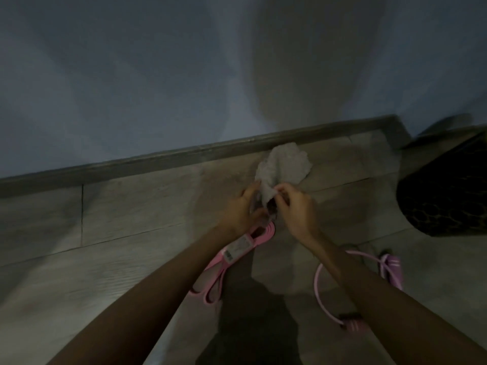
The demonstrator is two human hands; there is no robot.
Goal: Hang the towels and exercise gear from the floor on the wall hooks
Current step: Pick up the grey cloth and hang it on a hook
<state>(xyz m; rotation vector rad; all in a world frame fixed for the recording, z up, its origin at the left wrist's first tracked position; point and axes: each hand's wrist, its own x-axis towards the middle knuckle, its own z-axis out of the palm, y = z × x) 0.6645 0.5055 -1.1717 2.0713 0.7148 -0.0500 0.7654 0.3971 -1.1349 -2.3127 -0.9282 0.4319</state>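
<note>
Dim blue-grey wall (158, 75) fills the upper half of the view, meeting a dark baseboard (158, 160) and pale wood-look floor (118, 219) below. Just off centre, toward 3 o'clock, both hands hold a crumpled grey towel (286, 164). Its bunched top spreads toward 12 o'clock from the hands, close to the baseboard; whether it touches the floor I cannot tell.

The left hand (242, 209) has fingers and thumb closed round the towel's lower fold, though blur hides the exact grip. The right hand (292, 206) pinches the towel's edge between thumb and curled fingertips. The two hands are close together, the towel between them.

At 6 o'clock from the left hand a pink band (238, 249) with a pale label lies on the floor, running under that wrist toward 7 o'clock. A pink rope (394, 272) lies at 4 o'clock in the view, partly beneath the right forearm. A dark patterned basket (445, 191) stands at 3 o'clock by the frame edge.
</note>
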